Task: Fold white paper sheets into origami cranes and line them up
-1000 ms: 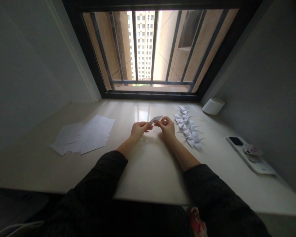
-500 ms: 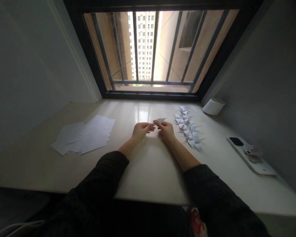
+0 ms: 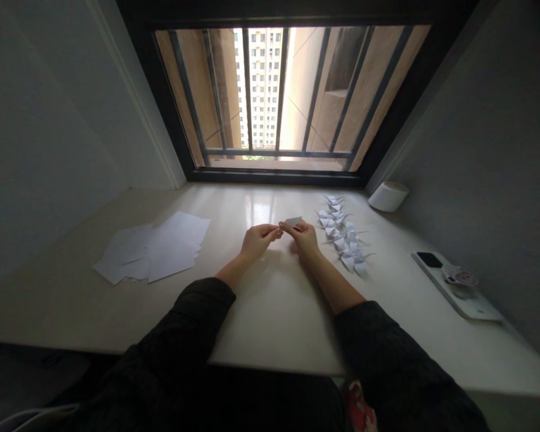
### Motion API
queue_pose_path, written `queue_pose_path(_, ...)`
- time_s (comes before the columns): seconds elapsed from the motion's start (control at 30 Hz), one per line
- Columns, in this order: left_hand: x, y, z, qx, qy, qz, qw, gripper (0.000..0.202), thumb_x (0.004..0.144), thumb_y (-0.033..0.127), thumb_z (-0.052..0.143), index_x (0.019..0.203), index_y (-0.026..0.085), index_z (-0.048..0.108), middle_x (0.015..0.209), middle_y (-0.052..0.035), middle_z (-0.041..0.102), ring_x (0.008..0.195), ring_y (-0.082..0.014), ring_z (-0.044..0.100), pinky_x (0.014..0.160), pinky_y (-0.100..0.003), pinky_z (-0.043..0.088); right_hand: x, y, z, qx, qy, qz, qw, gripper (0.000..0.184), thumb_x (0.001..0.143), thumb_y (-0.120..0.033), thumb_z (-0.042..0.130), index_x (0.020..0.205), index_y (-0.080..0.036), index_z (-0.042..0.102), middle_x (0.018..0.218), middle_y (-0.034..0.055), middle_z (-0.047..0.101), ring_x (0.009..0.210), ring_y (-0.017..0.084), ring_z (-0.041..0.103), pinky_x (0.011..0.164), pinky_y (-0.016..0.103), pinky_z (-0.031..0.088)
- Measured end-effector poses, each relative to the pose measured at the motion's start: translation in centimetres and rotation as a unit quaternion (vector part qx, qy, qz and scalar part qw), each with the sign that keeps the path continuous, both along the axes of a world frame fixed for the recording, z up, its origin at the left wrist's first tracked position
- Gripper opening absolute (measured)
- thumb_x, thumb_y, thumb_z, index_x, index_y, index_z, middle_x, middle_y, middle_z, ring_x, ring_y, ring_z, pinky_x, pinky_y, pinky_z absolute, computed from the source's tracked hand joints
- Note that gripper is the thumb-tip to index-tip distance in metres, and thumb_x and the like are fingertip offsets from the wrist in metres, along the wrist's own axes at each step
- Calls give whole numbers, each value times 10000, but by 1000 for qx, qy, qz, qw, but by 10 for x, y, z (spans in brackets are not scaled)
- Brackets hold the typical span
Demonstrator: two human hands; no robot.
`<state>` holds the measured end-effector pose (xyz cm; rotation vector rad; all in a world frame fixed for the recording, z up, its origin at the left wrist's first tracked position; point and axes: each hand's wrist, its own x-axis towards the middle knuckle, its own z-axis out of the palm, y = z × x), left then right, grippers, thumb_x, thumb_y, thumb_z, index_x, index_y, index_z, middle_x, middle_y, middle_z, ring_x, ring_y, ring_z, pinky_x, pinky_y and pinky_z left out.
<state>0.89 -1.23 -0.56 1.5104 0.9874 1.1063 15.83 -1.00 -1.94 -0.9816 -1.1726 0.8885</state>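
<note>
A small folded white paper piece (image 3: 293, 221) is held just above the pale table (image 3: 274, 300), in the middle. My left hand (image 3: 256, 239) pinches its left end with thumb and fingers closed. My right hand (image 3: 304, 236) pinches the right end, fingertips nearly touching those of the left. Both forearms in dark sleeves reach in from the near edge.
A loose pile of white paper sheets (image 3: 155, 247) lies to the left. Several folded paper cranes (image 3: 342, 234) stand in a row to the right. A white round container (image 3: 388, 195) sits at the back right, a phone on a white tray (image 3: 454, 282) at the right edge. A barred window (image 3: 279, 96) lies ahead.
The folded paper has become shorter and lower between my fingers. My hands have drawn slightly closer together. The view has tilted a little.
</note>
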Motion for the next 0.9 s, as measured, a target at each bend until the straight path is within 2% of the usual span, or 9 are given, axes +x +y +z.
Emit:
queue_pose_path(0.13,-1,-1,2,-13,22,4,1000,394,717,525,641,801,149,720,787,-98,726,756,-198,684,705,-302,521,-1,-1,1,6,-51,6,999,283,591,-480,760,681,-213,728,751,26,661,709,169,596,664,302,474)
queue_pose_path(0.5,4,1,6,-31,32,8,999,368,733,503,643,766,142,711,718,-94,720,653,-179,684,645,-292,538,-2,-5,6,10,-89,-37,995,269,664,-477,696,656,-210,722,745,17,681,705,170,600,625,280,446)
queue_pose_path(0.73,-1,-2,10,19,112,16,993,400,763,552,582,770,178,723,669,-65,710,613,-171,674,618,-273,512,-3,-9,10,8,-132,-79,988,253,676,-474,693,662,-224,731,740,21,685,681,164,591,598,269,418)
queue_pose_path(0.9,-1,-4,11,8,126,31,992,419,727,576,609,728,170,714,635,-64,698,579,-167,664,594,-271,504,-2,-8,8,-5,-121,-83,989,280,663,-490,697,658,-212,728,722,15,683,636,148,576,578,260,412)
